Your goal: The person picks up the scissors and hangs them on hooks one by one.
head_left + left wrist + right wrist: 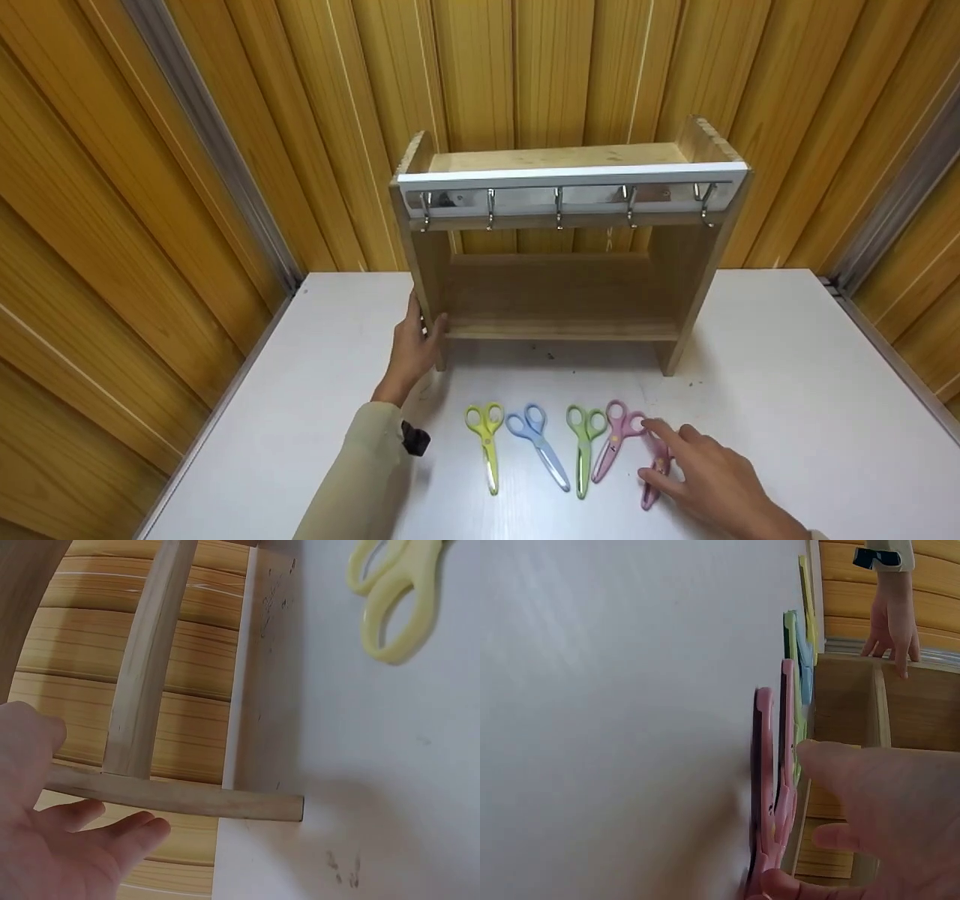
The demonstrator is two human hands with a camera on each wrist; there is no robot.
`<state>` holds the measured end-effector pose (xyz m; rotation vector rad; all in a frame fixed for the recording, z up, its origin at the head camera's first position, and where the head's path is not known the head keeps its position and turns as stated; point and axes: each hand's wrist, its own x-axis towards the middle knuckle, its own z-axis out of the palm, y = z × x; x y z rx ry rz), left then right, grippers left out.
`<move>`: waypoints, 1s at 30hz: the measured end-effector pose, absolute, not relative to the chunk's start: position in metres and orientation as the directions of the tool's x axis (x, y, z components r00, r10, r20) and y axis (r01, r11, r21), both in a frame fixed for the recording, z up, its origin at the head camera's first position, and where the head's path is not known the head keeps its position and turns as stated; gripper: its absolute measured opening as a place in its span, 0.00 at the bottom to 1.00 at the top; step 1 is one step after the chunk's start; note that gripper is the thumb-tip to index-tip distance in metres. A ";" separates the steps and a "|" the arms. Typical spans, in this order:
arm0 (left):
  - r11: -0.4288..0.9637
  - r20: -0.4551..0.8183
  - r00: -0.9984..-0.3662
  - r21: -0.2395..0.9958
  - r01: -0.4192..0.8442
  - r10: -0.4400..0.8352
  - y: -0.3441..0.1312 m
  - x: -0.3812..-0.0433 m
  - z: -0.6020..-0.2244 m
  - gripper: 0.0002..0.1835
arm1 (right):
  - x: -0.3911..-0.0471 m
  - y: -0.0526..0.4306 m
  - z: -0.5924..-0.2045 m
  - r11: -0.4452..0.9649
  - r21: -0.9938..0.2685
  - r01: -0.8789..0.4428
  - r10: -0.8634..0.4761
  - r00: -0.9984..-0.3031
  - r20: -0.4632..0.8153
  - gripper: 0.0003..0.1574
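Note:
My left hand (415,346) holds the left side panel of a wooden shelf rack (562,330), thumb on the inner side and fingers outside. The left wrist view shows the panel's edge (225,802) between thumb and fingers. My right hand (712,476) is spread over the rightmost pink scissors (657,471), partly hiding their handles; fingertips are right at them. To their left lie another pair of pink scissors (613,442), green scissors (583,446), blue scissors (541,442) and yellow scissors (487,446), handles toward the rack.
A metal rail with several hooks (559,206) runs along the rack's upper front; no scissors hang on it. The rack stands on a white table (247,450) before a wood-patterned wall (555,75). Metal posts (217,135) edge the side walls. Small dark marks (551,356) dot the tabletop.

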<state>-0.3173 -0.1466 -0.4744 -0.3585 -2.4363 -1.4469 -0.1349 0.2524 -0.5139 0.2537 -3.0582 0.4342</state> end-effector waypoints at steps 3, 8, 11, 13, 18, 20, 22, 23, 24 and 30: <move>0.482 0.380 -0.923 0.800 0.357 0.053 -0.146 -0.319 -0.476 0.38 | -0.134 0.252 -0.518 0.943 -0.292 -0.158 -0.145 -0.987 0.067 0.45; 0.513 0.385 -0.922 0.783 0.351 0.042 -0.146 -0.319 -0.479 0.39 | -0.130 0.255 -0.522 0.939 -0.299 -0.170 -0.149 -0.985 0.092 0.41; 0.530 0.378 -0.925 0.776 0.341 0.041 -0.146 -0.319 -0.481 0.39 | -0.130 0.257 -0.522 0.938 -0.305 -0.164 -0.146 -0.986 0.081 0.38; 0.534 0.377 -0.925 0.775 0.339 0.040 -0.146 -0.319 -0.483 0.39 | -0.130 0.259 -0.521 0.939 -0.309 -0.152 -0.140 -0.988 0.061 0.38; 0.529 0.387 -0.921 0.775 0.346 0.036 -0.147 -0.318 -0.485 0.38 | -0.132 0.265 -0.515 0.942 -0.310 -0.129 -0.133 -0.991 0.006 0.44; 0.533 0.397 -0.917 0.768 0.356 0.040 -0.147 -0.318 -0.486 0.37 | -0.133 0.268 -0.513 0.943 -0.311 -0.118 -0.129 -0.991 -0.017 0.46; 0.534 0.411 -0.910 0.760 0.371 0.047 -0.147 -0.319 -0.487 0.36 | -0.134 0.272 -0.511 0.941 -0.322 -0.100 -0.119 -0.992 -0.038 0.48; 0.534 0.417 -0.908 0.757 0.377 0.050 -0.147 -0.319 -0.487 0.36 | -0.135 0.274 -0.511 0.941 -0.326 -0.090 -0.112 -0.992 -0.050 0.48; 0.536 0.420 -0.906 0.754 0.380 0.052 -0.147 -0.319 -0.488 0.36 | -0.135 0.276 -0.510 0.940 -0.329 -0.086 -0.110 -0.993 -0.052 0.49; 0.540 0.390 -0.920 0.768 0.344 0.032 -0.146 -0.320 -0.487 0.37 | -0.137 0.291 -0.509 0.942 -0.323 -0.091 -0.108 -0.993 -0.037 0.41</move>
